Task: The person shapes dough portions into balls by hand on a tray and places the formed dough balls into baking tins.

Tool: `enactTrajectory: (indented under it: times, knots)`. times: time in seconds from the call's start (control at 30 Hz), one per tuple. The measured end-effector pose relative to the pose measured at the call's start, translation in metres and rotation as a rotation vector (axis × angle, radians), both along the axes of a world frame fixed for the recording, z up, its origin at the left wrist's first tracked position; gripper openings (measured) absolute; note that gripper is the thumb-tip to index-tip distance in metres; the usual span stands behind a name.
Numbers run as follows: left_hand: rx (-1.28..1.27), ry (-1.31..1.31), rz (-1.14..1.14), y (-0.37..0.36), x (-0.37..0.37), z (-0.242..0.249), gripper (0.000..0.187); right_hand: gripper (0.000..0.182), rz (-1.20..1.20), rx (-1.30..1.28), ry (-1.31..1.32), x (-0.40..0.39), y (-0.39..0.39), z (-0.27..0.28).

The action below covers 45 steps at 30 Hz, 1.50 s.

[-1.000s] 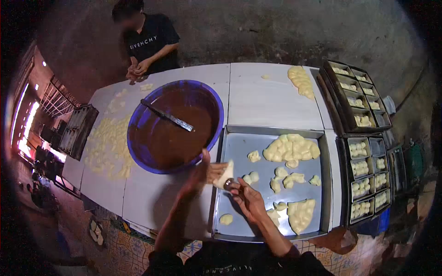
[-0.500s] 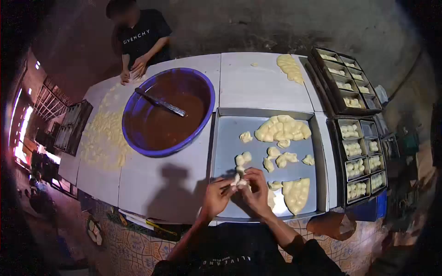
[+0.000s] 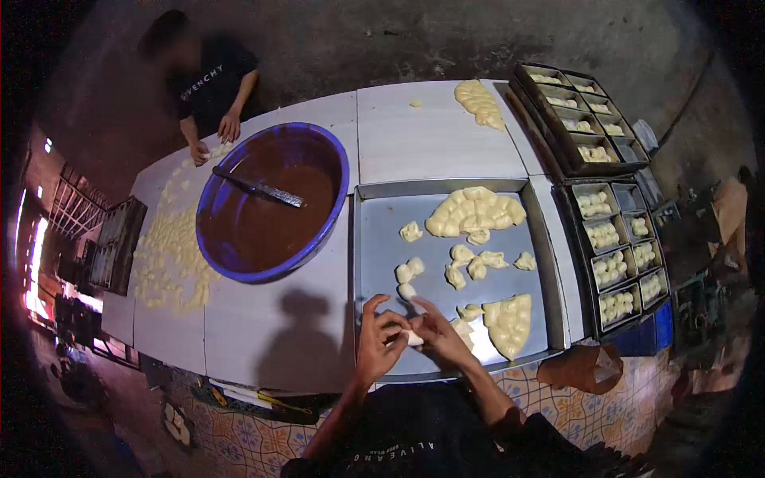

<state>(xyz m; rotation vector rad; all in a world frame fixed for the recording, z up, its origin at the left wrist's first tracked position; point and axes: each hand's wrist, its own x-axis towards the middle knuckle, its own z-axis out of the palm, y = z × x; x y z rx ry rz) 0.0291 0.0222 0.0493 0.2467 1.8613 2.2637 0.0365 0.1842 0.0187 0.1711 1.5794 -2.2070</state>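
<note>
My left hand (image 3: 378, 338) and my right hand (image 3: 441, 333) meet over the near edge of the metal tray (image 3: 374, 239), both pinching one small piece of pale dough (image 3: 413, 338). Several loose dough pieces (image 3: 408, 271) lie just beyond my fingers. A large clump of dough balls (image 3: 474, 211) sits at the tray's far side, and a wedge-shaped slab of dough (image 3: 508, 323) lies to the right of my right hand. A blue basin of brown filling (image 3: 267, 203) with a metal utensil (image 3: 259, 190) in it stands to the left of the tray.
Dark baking moulds holding dough (image 3: 617, 263) line the table's right side, more behind them (image 3: 578, 119). Another dough lump (image 3: 478, 102) lies at the far edge. Scattered dough pieces (image 3: 171, 255) cover the left end, where a person in a black shirt (image 3: 211, 84) works.
My hands came back from the basin's rim to the tray's near edge and closed together on a dough piece. The view shifted, and the person opposite reached onto the table.
</note>
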Motion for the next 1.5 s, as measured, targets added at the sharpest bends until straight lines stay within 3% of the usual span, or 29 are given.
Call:
enactTrajectory:
  times: [0.07,0.17,0.2,0.27,0.3,0.33,0.4,0.43,0.47,0.6,0.67,0.7,0.8,0.87,0.93,0.97,1.03,1.07,1.13,1.2,1.23,1.27,1.3,1.33,1.4,1.47,1.5]
  knots:
    - [0.069,0.013,-0.046,-0.003,-0.004,-0.009,0.049,0.057,0.299,-0.242,-0.17,-0.005,0.01,0.003]
    - [-0.061,0.031,0.278,-0.01,-0.03,-0.078,0.051,0.044,-0.087,0.278,0.317,-0.017,0.005,-0.01]
    - [-0.057,0.029,0.265,-0.004,-0.037,-0.076,0.051,0.039,-0.243,0.431,0.232,-0.027,0.004,-0.01]
    - [-0.01,-0.405,0.346,0.009,-0.05,-0.068,0.046,0.039,-0.373,0.507,0.358,-0.052,0.008,-0.032]
    - [0.05,-0.45,0.284,0.011,-0.054,-0.073,0.054,0.042,-0.296,0.385,0.243,-0.061,0.012,-0.058]
    - [0.05,-0.444,0.283,0.017,-0.056,-0.069,0.054,0.048,-0.149,0.484,0.176,-0.066,0.015,-0.057]
    - [-0.022,-0.502,0.36,0.032,-0.059,-0.064,0.062,0.051,-0.308,0.578,0.332,-0.058,0.012,-0.051]
    - [0.063,-0.532,0.35,0.033,-0.06,-0.071,0.066,0.049,-0.339,0.717,0.368,-0.056,0.011,-0.045]
    - [0.069,-0.539,0.346,0.036,-0.061,-0.073,0.066,0.048,-0.296,0.643,0.25,-0.055,0.01,-0.038]
    - [0.242,-0.506,0.324,0.037,-0.065,-0.078,0.068,0.047,-0.192,0.773,0.3,-0.057,0.012,-0.05]
    - [0.225,-0.637,0.278,0.036,-0.068,-0.062,0.063,0.053,-0.269,0.876,0.426,-0.055,0.013,-0.046]
    - [0.229,-0.641,0.282,0.035,-0.066,-0.064,0.063,0.071,-0.184,0.72,0.254,-0.059,0.014,-0.043]
    - [-0.1,-0.545,0.316,0.037,-0.075,-0.072,0.069,0.082,0.013,0.775,0.147,-0.062,0.021,-0.028]
    - [0.002,-0.59,0.368,0.029,-0.074,-0.078,0.071,0.081,-0.012,0.787,0.248,-0.056,0.022,-0.027]
    - [-0.079,-0.455,0.461,0.024,-0.069,-0.087,0.064,0.068,-0.167,1.204,0.554,-0.058,0.017,-0.038]
    - [-0.076,-0.45,0.456,0.025,-0.072,-0.092,0.064,0.061,-0.132,1.185,0.461,-0.065,0.011,-0.03]
    - [0.073,-0.387,0.438,0.032,-0.074,-0.102,0.063,0.056,-0.145,1.351,0.56,-0.071,-0.007,-0.023]
    - [0.166,-0.456,0.401,0.037,-0.075,-0.101,0.063,0.052,-0.19,1.412,0.639,-0.075,-0.016,-0.028]
    - [0.344,-0.369,0.203,0.035,-0.087,-0.146,0.064,0.047,-0.194,1.405,0.69,-0.086,-0.027,-0.049]
    - [0.48,-0.484,0.266,0.036,-0.088,-0.106,0.057,0.042,-0.21,1.397,0.737,-0.099,-0.029,-0.07]
    - [0.612,-0.617,0.334,0.039,-0.086,-0.093,0.051,0.038,-0.201,1.358,0.738,-0.104,-0.026,-0.074]
    - [0.606,-0.584,0.293,0.034,-0.086,-0.09,0.049,0.034,-0.195,1.324,0.735,-0.106,-0.019,-0.078]
    - [0.625,-0.504,0.218,0.028,-0.08,-0.083,0.049,0.03,-0.208,1.083,0.606,-0.104,-0.012,-0.057]
    - [0.647,-0.427,0.128,0.026,-0.072,-0.067,0.05,0.03,-0.385,0.754,0.471,-0.113,-0.013,-0.087]
    - [0.612,-0.212,0.138,0.036,-0.045,-0.013,0.051,0.035,-0.445,-0.081,0.105,-0.102,0.003,-0.082]
    - [0.391,0.009,0.158,0.036,-0.03,0.001,0.048,0.039,-0.265,-0.826,0.024,-0.065,0.024,-0.072]
    - [0.303,0.031,0.154,0.039,-0.021,0.002,0.043,0.045,-0.376,-0.808,-0.114,-0.035,0.031,-0.034]
